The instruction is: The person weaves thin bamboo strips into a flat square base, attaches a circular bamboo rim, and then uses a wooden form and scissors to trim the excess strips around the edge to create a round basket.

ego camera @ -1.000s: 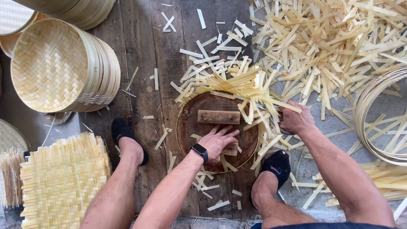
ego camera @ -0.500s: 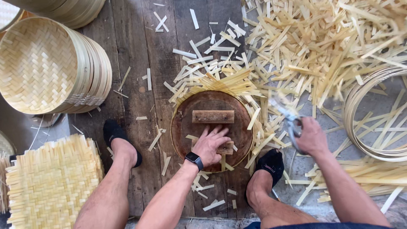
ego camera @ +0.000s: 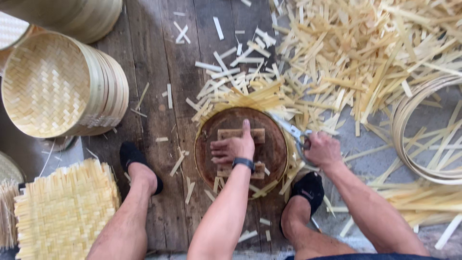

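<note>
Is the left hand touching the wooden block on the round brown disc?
Touching. The head view shows the left hand pressed flat on the wooden block, its fingers overlapping the block on the round brown disc.

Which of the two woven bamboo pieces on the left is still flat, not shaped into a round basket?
The square woven mat at lower left, beside the person's foot; the one above it is a round walled basket.

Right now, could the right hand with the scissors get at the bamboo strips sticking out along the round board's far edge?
Probably yes: the right hand holds the scissors beside the round board, blades toward those strips, nothing between.
</note>
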